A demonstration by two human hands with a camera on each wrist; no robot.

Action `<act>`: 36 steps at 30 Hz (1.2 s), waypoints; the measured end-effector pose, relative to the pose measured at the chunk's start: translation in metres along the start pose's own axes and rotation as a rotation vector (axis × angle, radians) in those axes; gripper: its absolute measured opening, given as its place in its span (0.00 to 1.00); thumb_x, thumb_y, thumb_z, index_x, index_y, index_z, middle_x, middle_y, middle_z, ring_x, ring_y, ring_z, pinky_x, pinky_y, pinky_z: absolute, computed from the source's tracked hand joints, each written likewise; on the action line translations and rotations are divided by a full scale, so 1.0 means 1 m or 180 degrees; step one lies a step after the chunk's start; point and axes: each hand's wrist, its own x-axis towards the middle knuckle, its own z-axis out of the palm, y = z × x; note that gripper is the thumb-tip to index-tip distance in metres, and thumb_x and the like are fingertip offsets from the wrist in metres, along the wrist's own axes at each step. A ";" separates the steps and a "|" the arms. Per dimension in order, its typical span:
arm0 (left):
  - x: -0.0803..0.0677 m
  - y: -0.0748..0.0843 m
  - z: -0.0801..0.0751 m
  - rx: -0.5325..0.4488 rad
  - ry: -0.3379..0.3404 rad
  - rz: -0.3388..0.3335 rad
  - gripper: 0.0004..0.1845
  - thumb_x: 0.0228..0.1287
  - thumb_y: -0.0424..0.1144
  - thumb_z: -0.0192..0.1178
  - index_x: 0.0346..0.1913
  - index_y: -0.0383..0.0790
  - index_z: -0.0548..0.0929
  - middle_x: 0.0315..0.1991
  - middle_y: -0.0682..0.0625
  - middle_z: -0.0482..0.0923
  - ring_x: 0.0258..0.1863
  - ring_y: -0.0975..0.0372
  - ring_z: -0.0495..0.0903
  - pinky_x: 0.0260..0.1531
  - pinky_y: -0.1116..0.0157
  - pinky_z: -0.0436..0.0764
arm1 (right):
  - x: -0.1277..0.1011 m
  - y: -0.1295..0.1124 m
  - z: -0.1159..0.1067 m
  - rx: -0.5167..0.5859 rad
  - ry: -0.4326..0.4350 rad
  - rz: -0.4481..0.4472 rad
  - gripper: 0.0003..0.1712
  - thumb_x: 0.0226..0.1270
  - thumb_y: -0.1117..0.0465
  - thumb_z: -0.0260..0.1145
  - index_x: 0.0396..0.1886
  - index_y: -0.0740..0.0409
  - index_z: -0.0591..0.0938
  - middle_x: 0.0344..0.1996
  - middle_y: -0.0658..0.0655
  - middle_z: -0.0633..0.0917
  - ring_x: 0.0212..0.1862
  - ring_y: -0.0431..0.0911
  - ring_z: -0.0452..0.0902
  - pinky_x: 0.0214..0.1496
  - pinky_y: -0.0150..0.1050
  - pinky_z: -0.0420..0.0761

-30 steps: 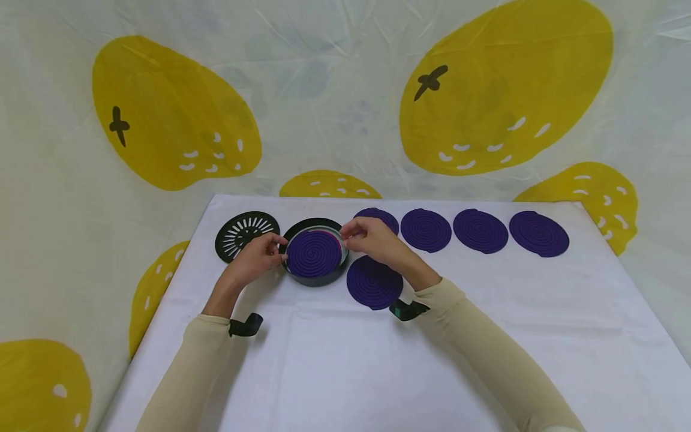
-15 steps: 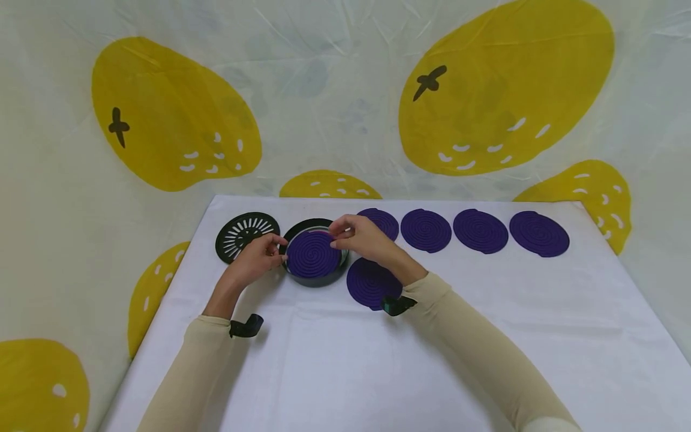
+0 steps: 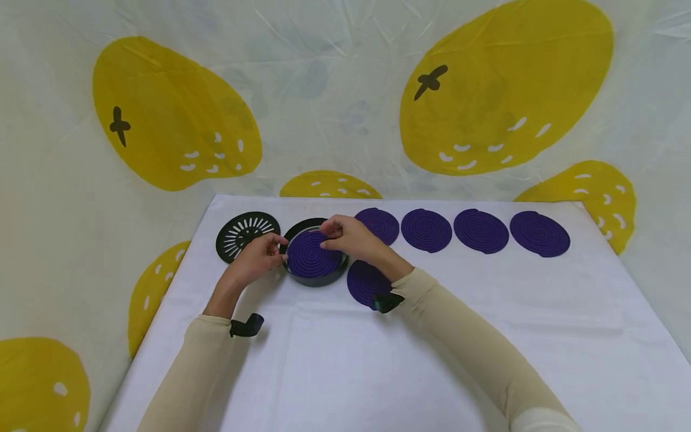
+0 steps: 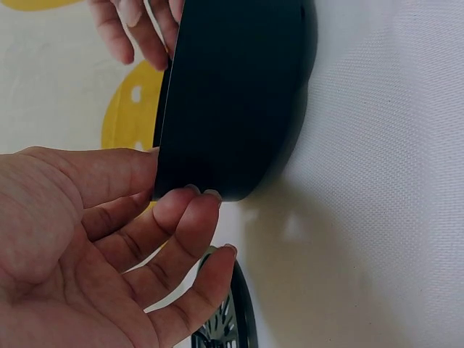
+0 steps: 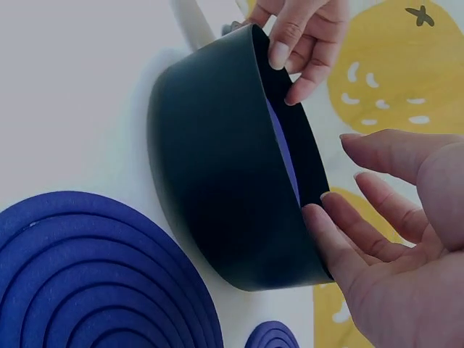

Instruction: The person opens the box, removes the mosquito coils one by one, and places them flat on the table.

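Observation:
A deep, dark round container (image 5: pixel 210 159) stands on the cloth, its mouth upward. Inside it lies a purple spiral mat (image 3: pixel 312 257), seen as a thin purple strip from the right wrist. My left hand (image 3: pixel 260 259) grips the left side of the rim, thumb at the edge and fingertips against the outer wall in the left wrist view. Over the right back of the mouth is my right hand (image 3: pixel 353 240). Its fingertips (image 5: pixel 315 214) rest at the rim, the other fingers loosely spread apart, and it covers part of the mat.
A black slotted disc (image 3: pixel 245 231) lies left of the container. Several more purple spiral mats (image 3: pixel 426 230) line the table's back edge to the right. Another purple mat (image 5: pixel 94 283) lies just right of the container, partly under my right wrist. White cloth (image 3: pixel 345 360) covers the table.
My right hand has moved left, from the container's right rim to over the mat's back right. The left hand keeps its place, and the container stays where it was.

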 end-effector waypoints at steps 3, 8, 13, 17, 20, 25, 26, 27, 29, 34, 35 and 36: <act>0.000 0.000 0.001 0.0003 0.0004 -0.0004 0.19 0.68 0.34 0.64 0.60 0.36 0.78 0.34 0.47 0.72 0.32 0.57 0.72 0.31 0.61 0.72 | 0.003 0.001 0.003 -0.0089 -0.0033 -0.0023 0.25 0.65 0.67 0.72 0.60 0.69 0.78 0.58 0.66 0.82 0.61 0.56 0.79 0.63 0.45 0.77; -0.001 -0.001 0.002 0.0002 0.0007 0.0006 0.19 0.69 0.33 0.64 0.60 0.36 0.78 0.34 0.47 0.72 0.31 0.57 0.72 0.31 0.61 0.72 | 0.005 0.002 0.007 -0.0276 -0.0040 -0.0083 0.25 0.65 0.66 0.72 0.60 0.68 0.78 0.58 0.65 0.82 0.61 0.55 0.78 0.64 0.45 0.76; 0.000 -0.003 0.004 0.0019 0.0027 0.0037 0.19 0.68 0.33 0.64 0.60 0.36 0.78 0.33 0.47 0.73 0.31 0.58 0.72 0.30 0.61 0.72 | 0.006 0.002 0.010 -0.0436 -0.0009 -0.0029 0.24 0.66 0.64 0.72 0.60 0.66 0.79 0.58 0.64 0.83 0.61 0.53 0.78 0.66 0.46 0.75; 0.000 -0.004 0.004 0.0022 0.0041 0.0063 0.19 0.68 0.33 0.64 0.60 0.36 0.78 0.33 0.47 0.73 0.30 0.58 0.72 0.30 0.61 0.72 | 0.006 0.002 0.010 -0.0421 -0.0008 -0.0017 0.24 0.66 0.64 0.72 0.60 0.66 0.79 0.58 0.64 0.83 0.61 0.53 0.78 0.66 0.45 0.75; 0.000 -0.005 0.005 0.0012 0.0052 0.0061 0.19 0.68 0.33 0.64 0.60 0.36 0.78 0.33 0.48 0.73 0.30 0.58 0.72 0.30 0.61 0.72 | 0.005 0.002 0.010 -0.0386 -0.0006 -0.0047 0.23 0.66 0.66 0.71 0.59 0.67 0.79 0.57 0.64 0.83 0.61 0.54 0.79 0.65 0.45 0.76; 0.000 -0.005 0.006 -0.0016 0.0052 0.0040 0.19 0.68 0.33 0.64 0.60 0.36 0.78 0.34 0.47 0.72 0.31 0.57 0.72 0.31 0.61 0.72 | 0.004 -0.001 0.009 -0.0397 0.0040 -0.0066 0.20 0.68 0.66 0.69 0.58 0.68 0.80 0.56 0.65 0.84 0.59 0.53 0.80 0.63 0.45 0.77; 0.000 -0.005 0.006 -0.0014 0.0049 0.0035 0.19 0.68 0.33 0.64 0.60 0.36 0.78 0.34 0.47 0.72 0.31 0.57 0.72 0.31 0.61 0.72 | 0.003 -0.001 0.008 -0.0404 0.0056 -0.0068 0.20 0.68 0.66 0.69 0.58 0.67 0.80 0.56 0.64 0.84 0.59 0.53 0.80 0.63 0.45 0.77; 0.000 -0.005 0.006 -0.0013 0.0045 0.0027 0.19 0.68 0.34 0.64 0.60 0.36 0.78 0.34 0.47 0.72 0.32 0.57 0.72 0.31 0.61 0.72 | 0.003 -0.001 0.008 -0.0405 0.0072 -0.0074 0.20 0.69 0.66 0.69 0.58 0.67 0.80 0.56 0.64 0.84 0.58 0.52 0.81 0.63 0.45 0.77; 0.000 -0.005 0.005 -0.0013 0.0048 0.0023 0.19 0.68 0.34 0.64 0.60 0.36 0.78 0.34 0.47 0.72 0.32 0.57 0.72 0.32 0.61 0.72 | 0.002 -0.002 0.008 -0.0406 0.0102 -0.0079 0.19 0.69 0.66 0.68 0.58 0.66 0.81 0.56 0.64 0.84 0.58 0.51 0.81 0.63 0.44 0.77; 0.000 -0.006 0.005 -0.0018 0.0037 0.0009 0.19 0.68 0.33 0.64 0.61 0.36 0.78 0.34 0.46 0.72 0.32 0.57 0.72 0.32 0.61 0.72 | 0.003 -0.003 0.008 -0.0288 0.0129 -0.0071 0.18 0.69 0.66 0.68 0.57 0.66 0.81 0.55 0.64 0.84 0.55 0.51 0.81 0.59 0.44 0.79; 0.000 -0.005 0.004 -0.0019 0.0033 -0.0002 0.19 0.68 0.33 0.64 0.61 0.36 0.78 0.34 0.46 0.72 0.32 0.57 0.72 0.32 0.61 0.72 | 0.003 -0.003 0.009 -0.0245 0.0116 -0.0067 0.17 0.69 0.67 0.68 0.56 0.66 0.81 0.56 0.64 0.84 0.55 0.51 0.82 0.59 0.43 0.80; 0.000 -0.005 0.004 -0.0025 0.0030 -0.0011 0.19 0.68 0.33 0.64 0.61 0.36 0.78 0.35 0.46 0.72 0.32 0.57 0.72 0.32 0.61 0.73 | 0.004 -0.003 0.010 -0.0226 0.0108 -0.0066 0.17 0.69 0.67 0.68 0.56 0.67 0.81 0.56 0.64 0.84 0.56 0.51 0.82 0.60 0.43 0.80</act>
